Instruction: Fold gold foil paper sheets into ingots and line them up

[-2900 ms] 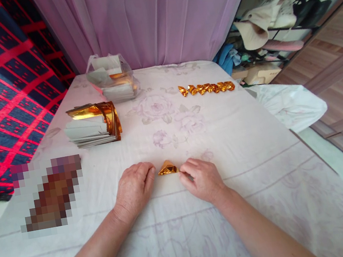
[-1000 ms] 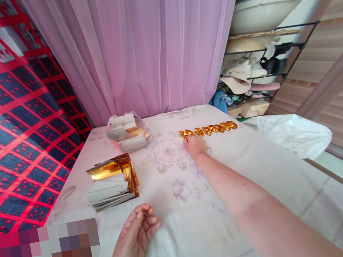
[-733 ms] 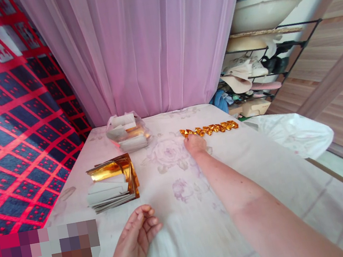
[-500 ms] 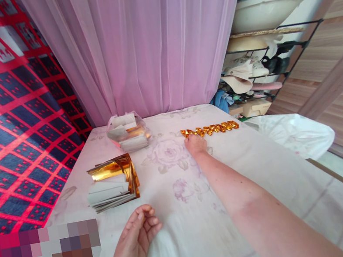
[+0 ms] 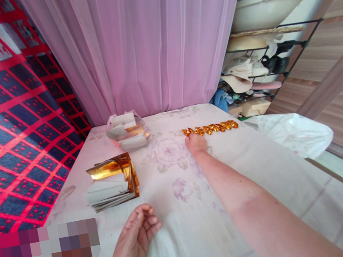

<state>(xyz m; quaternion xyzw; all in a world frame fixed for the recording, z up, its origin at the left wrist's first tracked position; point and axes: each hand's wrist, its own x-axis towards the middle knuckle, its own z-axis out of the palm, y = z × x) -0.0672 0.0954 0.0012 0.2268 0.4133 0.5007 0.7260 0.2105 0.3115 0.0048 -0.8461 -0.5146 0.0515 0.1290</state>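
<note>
A row of small folded gold foil pieces (image 5: 216, 128) runs across the far right part of the table. At its left end my right hand (image 5: 196, 142) is closed, its fingertips on the leftmost piece and partly hidden behind the hand. Nearer the front, my left hand (image 5: 138, 229) rests on its side on the cloth, fingers loosely curled and apart, with nothing in it. Just beyond that hand lies a fanned stack of gold foil paper sheets (image 5: 113, 183), some showing pale backs. Behind the stack sits a clear plastic bag (image 5: 127, 132) with more of these sheets inside.
A pale floral cloth (image 5: 189, 227) covers the table. A white plastic bag (image 5: 295, 133) is at the right edge. Beyond it stands a black rack (image 5: 307, 40) with basins and assorted items. A purple curtain (image 5: 150, 43) hangs behind, and a red-and-blue patterned fabric (image 5: 19, 129) on the left.
My right hand has shifted very slightly right, and the left end of the gold row with it. My left hand stays in place.
</note>
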